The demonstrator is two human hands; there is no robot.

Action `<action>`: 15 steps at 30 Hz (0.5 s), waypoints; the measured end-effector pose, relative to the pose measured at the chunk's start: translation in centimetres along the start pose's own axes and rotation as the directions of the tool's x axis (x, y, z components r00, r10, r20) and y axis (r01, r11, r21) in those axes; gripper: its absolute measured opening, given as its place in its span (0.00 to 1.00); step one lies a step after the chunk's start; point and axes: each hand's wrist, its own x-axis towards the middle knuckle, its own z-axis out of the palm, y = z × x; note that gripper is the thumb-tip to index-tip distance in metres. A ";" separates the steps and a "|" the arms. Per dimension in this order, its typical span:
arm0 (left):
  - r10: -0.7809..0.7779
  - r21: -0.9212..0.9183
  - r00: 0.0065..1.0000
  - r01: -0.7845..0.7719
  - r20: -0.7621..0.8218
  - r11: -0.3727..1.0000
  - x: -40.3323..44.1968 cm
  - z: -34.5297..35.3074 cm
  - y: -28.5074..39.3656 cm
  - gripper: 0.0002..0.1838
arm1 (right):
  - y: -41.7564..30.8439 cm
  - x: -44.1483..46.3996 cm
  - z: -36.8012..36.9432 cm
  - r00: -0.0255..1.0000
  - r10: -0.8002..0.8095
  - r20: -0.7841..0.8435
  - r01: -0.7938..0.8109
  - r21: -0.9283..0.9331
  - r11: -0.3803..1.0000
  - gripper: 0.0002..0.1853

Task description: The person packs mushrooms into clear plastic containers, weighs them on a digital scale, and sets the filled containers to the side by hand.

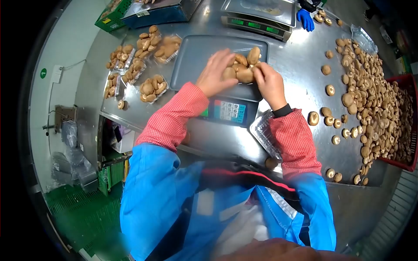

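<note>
Several brown mushrooms (244, 75) lie heaped on the grey pan of a scale (191, 56), between my two hands. My left hand (214, 73) rests against the left side of the heap, fingers extended and held slightly apart. On the right, my right hand (269, 83) has its thumb and fingers closed at a mushroom on the heap's edge. Any tray under these mushrooms is hidden. Just below the pan is the scale's keypad (229, 111). An empty clear plastic tray (264, 134) leans by my right wrist.
Filled mushroom trays (153, 88) stand at the left of the metal table (300, 143). A large mushroom pile (376, 95) spreads at the right beside a red crate (411, 152). Another scale (261, 19) stands behind. A blue-gloved hand (305, 20) shows at the far edge.
</note>
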 end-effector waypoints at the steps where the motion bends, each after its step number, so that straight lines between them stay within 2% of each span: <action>1: 0.018 -0.004 1.000 -0.018 0.003 1.000 0.0 -0.1 0.1 0.45 | -0.1 0.2 -0.1 1.000 0.018 0.015 -0.017 -0.046 0.999 0.12; 6: 0.088 0.035 0.995 -0.090 0.047 0.995 0.2 -0.5 0.0 0.45 | -1.7 0.4 0.3 0.996 0.086 0.002 -0.084 -0.225 0.971 0.09; 7: 0.087 0.036 0.995 -0.089 0.048 0.995 0.3 -0.5 -0.2 0.45 | -2.4 0.1 0.4 0.992 0.041 -0.121 -0.061 -0.160 0.985 0.07; 11: 0.086 0.014 0.995 -0.086 0.050 0.996 0.2 -0.7 0.0 0.47 | -3.8 -1.1 -0.3 0.980 -0.196 -0.042 0.183 -0.207 0.961 0.09; 14: 0.098 0.085 0.993 -0.103 0.065 0.991 0.3 -0.6 0.1 0.48 | -1.5 -1.2 1.2 0.997 -0.072 0.036 0.079 -0.277 0.958 0.12; 15: 0.094 0.074 0.994 -0.098 0.063 0.992 0.4 -0.6 0.1 0.49 | -1.8 -1.4 0.7 0.997 -0.066 0.037 0.072 -0.221 0.973 0.13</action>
